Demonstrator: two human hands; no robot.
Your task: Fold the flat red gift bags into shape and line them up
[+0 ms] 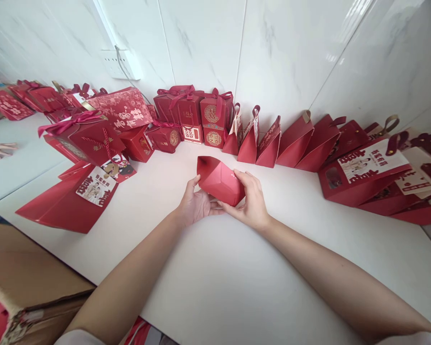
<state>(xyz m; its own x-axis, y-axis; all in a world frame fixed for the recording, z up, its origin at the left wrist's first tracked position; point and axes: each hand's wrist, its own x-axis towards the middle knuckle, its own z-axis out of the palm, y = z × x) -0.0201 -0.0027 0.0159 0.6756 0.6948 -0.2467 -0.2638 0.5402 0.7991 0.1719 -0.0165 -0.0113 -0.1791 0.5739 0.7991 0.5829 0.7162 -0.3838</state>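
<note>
A small red paper gift box is held tilted above the white table, its open end toward the upper left. My left hand supports it from the left and below, thumb on the near left edge. Around its right side curls my right hand, with the thumb underneath and fingers on the upper right edge. The box's far side is hidden. Behind it stands a row of red triangular gift boxes with ribbon loops.
Finished-looking red boxes line the wall. A large red box lies at left, and window-front boxes stand at right. A cardboard carton sits at lower left. Another person's hand rests on the far-left table.
</note>
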